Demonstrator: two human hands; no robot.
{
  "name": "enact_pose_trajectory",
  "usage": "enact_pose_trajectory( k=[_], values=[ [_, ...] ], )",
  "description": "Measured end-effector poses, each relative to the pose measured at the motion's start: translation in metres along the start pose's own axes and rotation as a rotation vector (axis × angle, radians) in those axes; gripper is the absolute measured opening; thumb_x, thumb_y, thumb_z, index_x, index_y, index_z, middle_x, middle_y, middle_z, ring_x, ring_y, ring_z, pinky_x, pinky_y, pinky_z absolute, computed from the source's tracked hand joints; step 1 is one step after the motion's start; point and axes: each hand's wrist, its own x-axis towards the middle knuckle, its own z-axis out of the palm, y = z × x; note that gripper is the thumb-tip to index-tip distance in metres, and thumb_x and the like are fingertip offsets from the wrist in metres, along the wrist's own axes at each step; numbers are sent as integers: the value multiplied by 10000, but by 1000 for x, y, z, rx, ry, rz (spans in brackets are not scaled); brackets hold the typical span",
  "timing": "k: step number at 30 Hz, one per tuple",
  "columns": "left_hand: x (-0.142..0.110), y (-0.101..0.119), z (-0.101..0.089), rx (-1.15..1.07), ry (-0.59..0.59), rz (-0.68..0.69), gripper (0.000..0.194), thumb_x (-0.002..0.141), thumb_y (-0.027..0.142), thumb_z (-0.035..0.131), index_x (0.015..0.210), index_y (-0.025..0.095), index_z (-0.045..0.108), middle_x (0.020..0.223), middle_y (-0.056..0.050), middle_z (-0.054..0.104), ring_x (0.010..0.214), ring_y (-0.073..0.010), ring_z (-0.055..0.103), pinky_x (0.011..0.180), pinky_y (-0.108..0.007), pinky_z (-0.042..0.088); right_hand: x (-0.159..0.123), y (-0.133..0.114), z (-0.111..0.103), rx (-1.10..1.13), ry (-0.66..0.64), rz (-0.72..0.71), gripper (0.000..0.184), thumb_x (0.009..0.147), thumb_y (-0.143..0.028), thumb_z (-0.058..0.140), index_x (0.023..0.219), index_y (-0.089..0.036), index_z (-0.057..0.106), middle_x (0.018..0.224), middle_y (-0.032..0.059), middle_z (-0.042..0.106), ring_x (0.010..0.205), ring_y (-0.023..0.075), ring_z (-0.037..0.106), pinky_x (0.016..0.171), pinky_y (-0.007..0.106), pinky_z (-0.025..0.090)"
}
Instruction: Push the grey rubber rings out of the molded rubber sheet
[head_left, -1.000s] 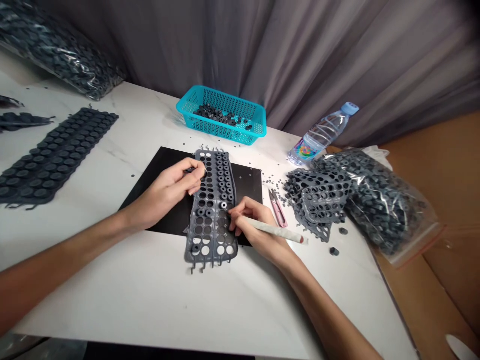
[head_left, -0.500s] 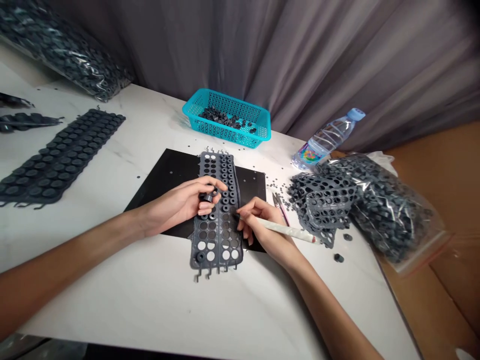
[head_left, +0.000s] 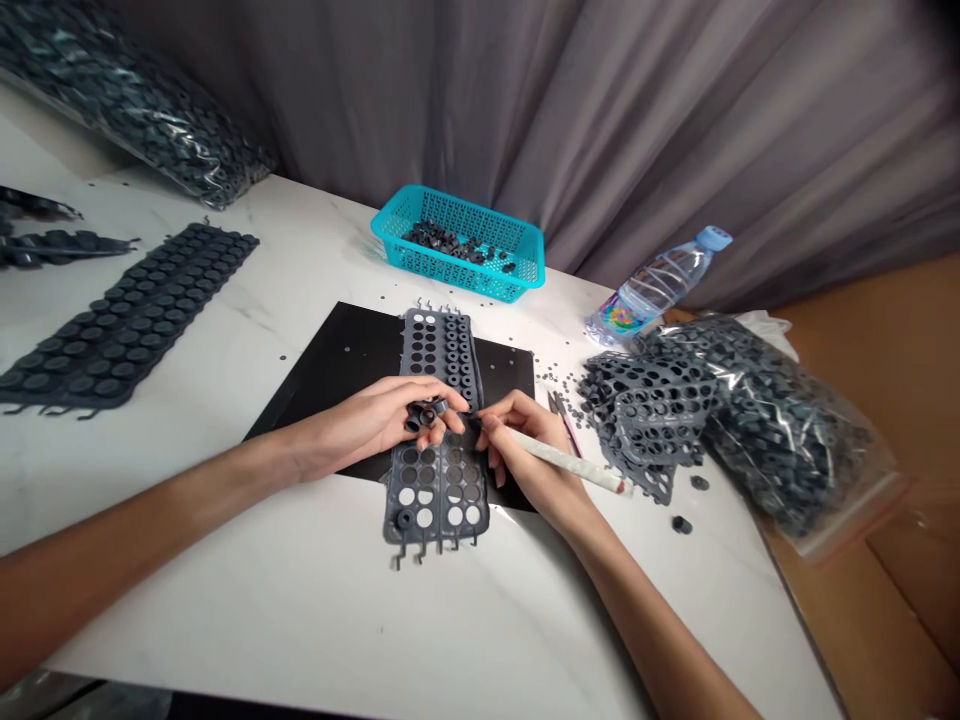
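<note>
A dark grey perforated rubber sheet point(head_left: 469, 465) lies lengthwise on a black mat point(head_left: 315, 375). Its near part shows round open holes, while small ringed rubber pieces fill the far right rows. My left hand point(head_left: 405, 410) is over the sheet's middle, fingers curled around several small black rubber rings point(head_left: 418, 414). In my right hand point(head_left: 529, 440) is a white pen-like tool point(head_left: 570, 460), its tip against the sheet's right side, close to my left fingertips. The tip itself is mostly hidden.
A turquoise basket point(head_left: 465, 283) with black pieces stands behind. To the right are a water bottle point(head_left: 656, 285), stacked perforated sheets point(head_left: 660, 410), tweezers point(head_left: 562, 420) and a filled plastic bag point(head_left: 787, 430). A full sheet point(head_left: 135, 320) and another bag point(head_left: 150, 110) lie left.
My left hand has shifted a little right and nearer, its fingers now closer to the tool's tip. The rings in it show more openly. My right hand has barely moved.
</note>
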Motion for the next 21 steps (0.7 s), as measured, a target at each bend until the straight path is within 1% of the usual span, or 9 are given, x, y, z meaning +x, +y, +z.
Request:
enact_pose_trajectory(
  k=[4,7,10,12,14,16,17,19,21],
  values=[
    [-1,-1,-1,140,-24,8,398,1087,486,520,1221,176,732,1117,-108,738,857,-187,618,795,-344,480,-1,-1,0,-9,-12,16,187,1001,-353,682,913,-200,620,759,-15,672,501,87,542,428,186,461],
    [-5,0,1,415,-34,29,403,1038,533,615,1299,233,683,1050,-55,740,856,-187,628,771,-325,486,-2,-2,-1,-29,-16,20,186,1005,-353,677,913,-201,626,767,-11,677,512,92,552,436,190,466],
    [-9,-1,6,662,7,72,347,1046,476,612,1320,268,659,977,-9,734,796,-169,630,722,-300,479,-3,-3,-1,-42,-17,18,167,1000,-343,682,926,-201,635,798,-4,693,519,94,560,442,193,470],
    [-10,-3,10,746,19,123,275,1064,403,577,1284,265,667,1025,-6,746,821,-167,650,743,-296,494,-3,-3,-1,-48,-18,21,164,1002,-340,678,924,-201,637,797,-5,694,513,91,555,443,192,465],
    [-11,-4,13,788,8,180,237,1066,348,569,1261,258,669,1129,-9,751,953,-182,684,844,-305,515,-3,-4,0,-51,-18,25,171,1006,-341,675,918,-200,635,783,-10,688,514,90,554,444,189,458],
    [-11,-4,15,797,-5,224,234,1064,341,580,1264,255,665,1223,-11,742,1085,-196,685,953,-318,507,-4,-5,0,-53,-23,25,181,1013,-349,669,917,-200,635,766,-15,674,519,92,555,445,186,454],
    [-11,-4,15,789,-11,229,240,1064,350,586,1270,255,664,1239,-11,739,1107,-199,683,977,-322,502,-4,-5,0,-54,-26,25,183,1017,-353,665,921,-199,636,762,-17,668,522,94,556,447,186,456],
    [-11,-2,14,756,-25,207,263,1059,383,600,1280,258,668,1205,-10,745,1069,-200,688,954,-325,509,-4,-6,0,-59,-29,21,182,1020,-356,661,932,-198,638,764,-16,663,525,95,558,451,189,460],
    [-11,-1,11,702,-34,166,285,1046,427,621,1268,259,682,1125,-11,746,973,-195,686,880,-323,520,-4,-6,-1,-66,-30,19,177,1018,-351,662,933,-198,637,774,-11,666,526,96,560,452,191,460]
  ],
)
